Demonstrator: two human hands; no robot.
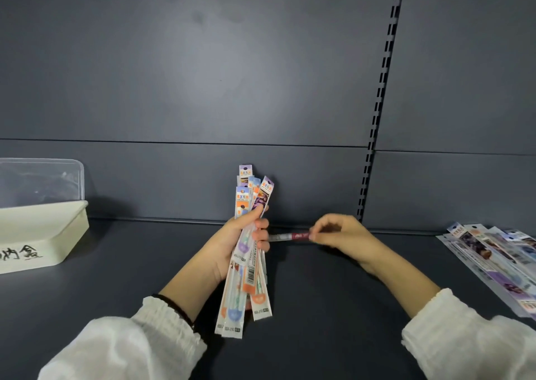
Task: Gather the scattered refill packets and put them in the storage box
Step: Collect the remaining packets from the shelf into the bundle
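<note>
Holding a fanned bundle of refill packets (246, 252) upright, the left hand (232, 243) has its fingers (261, 236) wrapped and pressed around the bundle's middle. Just right of those fingers, the right hand (339, 234) pinches one more slim packet (290, 236) with a dark red label between its fingertips (312, 236), lying level, its far end touching or nearly touching the left fingers. Well right of the right hand's fingers, a loose pile of packets (493, 260) lies spread on the dark shelf (319, 307). Far left of the left fingers sits the cream storage box (43, 234), its clear lid (40, 179) propped behind it.

The likely trouble is the bundle: the packets are slick, uneven in height and splayed, so loosening the left fingers to admit the new one could let several slide out at the bottom. The thin packet could also catch on the bundle's edges and buckle if fed in crooked.
</note>
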